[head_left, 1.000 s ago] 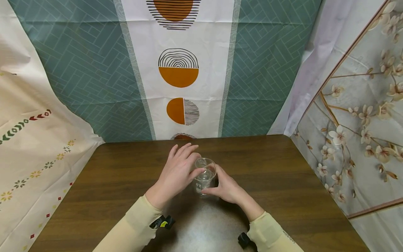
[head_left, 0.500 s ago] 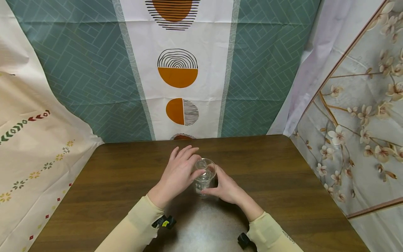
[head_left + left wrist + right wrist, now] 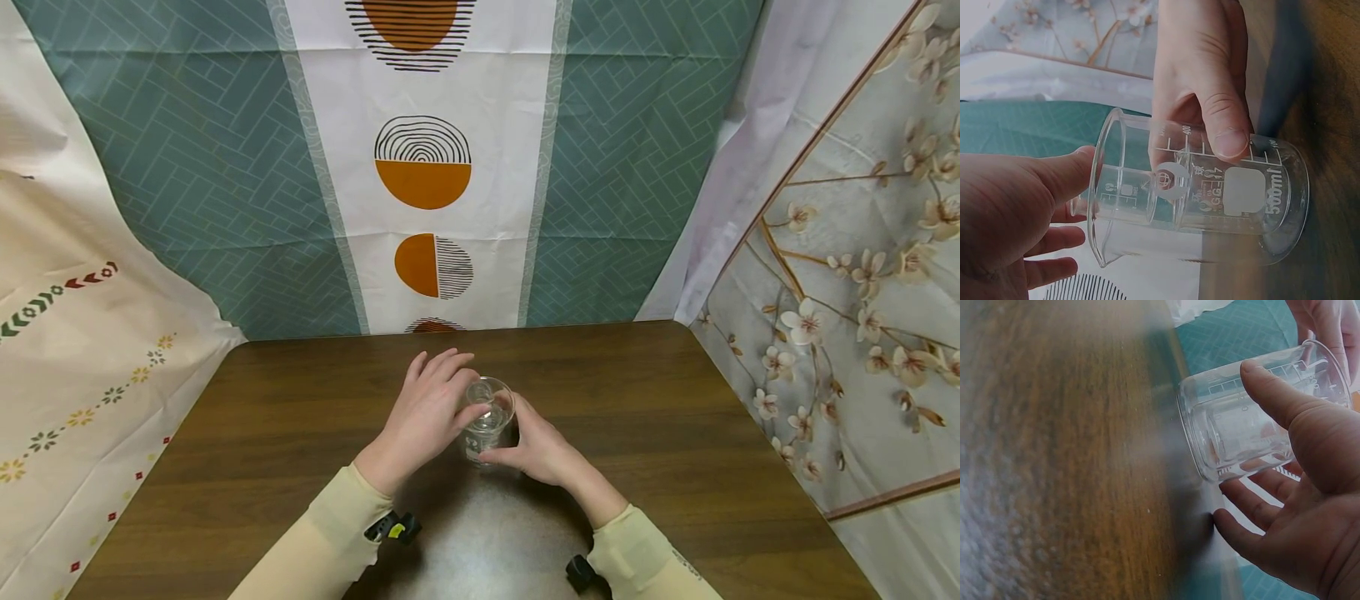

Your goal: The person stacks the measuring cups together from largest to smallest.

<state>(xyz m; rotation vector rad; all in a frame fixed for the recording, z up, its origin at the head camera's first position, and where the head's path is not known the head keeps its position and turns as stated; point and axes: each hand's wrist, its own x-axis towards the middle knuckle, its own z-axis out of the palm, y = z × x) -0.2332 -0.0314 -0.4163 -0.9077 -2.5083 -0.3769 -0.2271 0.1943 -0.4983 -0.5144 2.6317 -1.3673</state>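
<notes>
A large clear glass beaker [image 3: 1210, 219], marked 500ml, stands upright on the brown table. My right hand [image 3: 543, 446] grips its side, the thumb [image 3: 1272, 394] on the near face and the fingers round the far side. Inside the upper part of that beaker shows a smaller glass beaker [image 3: 1125, 194] with white markings. My left hand [image 3: 423, 408] is over the large beaker's mouth, thumb and forefinger pinching the smaller beaker near its rim. The other left fingers [image 3: 1054, 240] stick out loosely beyond the rim.
The wood-grain table [image 3: 315, 400] ends at a patterned green and white cloth [image 3: 622, 208] behind. A cream cloth [image 3: 112, 333] hangs at the left and a flowered one [image 3: 862, 333] at the right. Each wrist wears a black device.
My left hand has come down slightly toward me, the smaller beaker sinking a little into the large one. My right hand keeps its grip and place.
</notes>
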